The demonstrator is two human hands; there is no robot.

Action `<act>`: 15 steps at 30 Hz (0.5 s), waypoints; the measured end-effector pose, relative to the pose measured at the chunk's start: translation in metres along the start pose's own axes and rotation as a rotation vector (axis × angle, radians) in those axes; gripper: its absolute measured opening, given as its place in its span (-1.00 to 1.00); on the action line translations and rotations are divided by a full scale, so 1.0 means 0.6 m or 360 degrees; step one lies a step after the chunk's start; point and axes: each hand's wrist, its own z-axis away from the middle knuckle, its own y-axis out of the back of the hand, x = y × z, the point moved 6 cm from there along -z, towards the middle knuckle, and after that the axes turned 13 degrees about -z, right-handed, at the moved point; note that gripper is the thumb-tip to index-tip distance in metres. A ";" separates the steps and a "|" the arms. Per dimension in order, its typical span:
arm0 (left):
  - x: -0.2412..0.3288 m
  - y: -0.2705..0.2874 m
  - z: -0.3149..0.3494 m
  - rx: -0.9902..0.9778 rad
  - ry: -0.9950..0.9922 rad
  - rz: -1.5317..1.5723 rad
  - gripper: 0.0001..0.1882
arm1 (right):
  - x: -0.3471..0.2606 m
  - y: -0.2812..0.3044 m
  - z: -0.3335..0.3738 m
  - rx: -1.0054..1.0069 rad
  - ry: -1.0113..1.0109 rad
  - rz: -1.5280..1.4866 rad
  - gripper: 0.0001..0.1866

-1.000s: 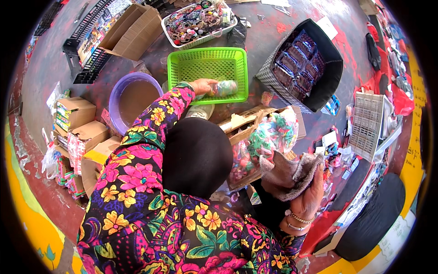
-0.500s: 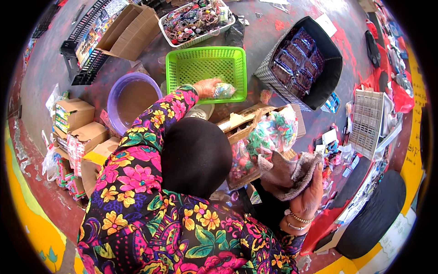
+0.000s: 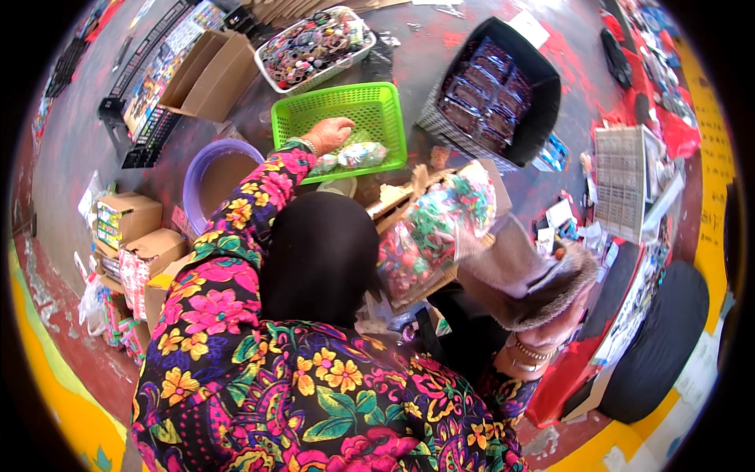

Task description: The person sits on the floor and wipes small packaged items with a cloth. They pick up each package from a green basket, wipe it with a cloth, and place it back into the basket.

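The left hand (image 3: 330, 135), in a black sleeve with pink and yellow flowers, hangs over the left part of a bright green, rectangular plastic basket (image 3: 399, 130) with perforated walls; its grip is loose, the fingers stretched toward the basket's right edge with nothing seen in them. Just below those fingers, inside the basket along its near edge, lie two clear packets with pale, multicoloured contents: a plump one (image 3: 362, 155) toward the near right corner and a partly hidden one (image 3: 323, 164) toward the near left corner. The right hand (image 3: 562, 318), with beaded and metal bracelets at the wrist, grips a fuzzy, brownish-grey piece of fabric (image 3: 523, 275) from its right side, clear of the floor. Between the hands, filled clear plastic bags (image 3: 452, 220) with pink, green and white contents sit in an open brown cardboard box. On the floor, a round purple basin (image 3: 189, 185) stands off the basket's left edge, a white plastic basket (image 3: 344, 65) of tangled, multicoloured bands beyond its far edge, and a black-lined, patterned bin (image 3: 543, 102) of dark, shiny packets (image 3: 487, 86) off its far right corner.
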 end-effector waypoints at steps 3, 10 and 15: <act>0.051 0.044 -0.001 -0.0021 -0.0109 0.0072 -0.69 | -0.047 0.012 0.012 0.0247 0.0511 0.0323 -0.38; 0.290 0.196 0.027 0.0169 -0.0548 -0.0190 -0.74 | -0.078 -0.027 0.075 -0.0043 0.1124 0.1784 -0.44; 0.453 0.220 0.048 0.0209 -0.1024 -0.0494 -0.74 | -0.054 -0.005 0.080 -0.0118 0.1229 0.2253 -0.50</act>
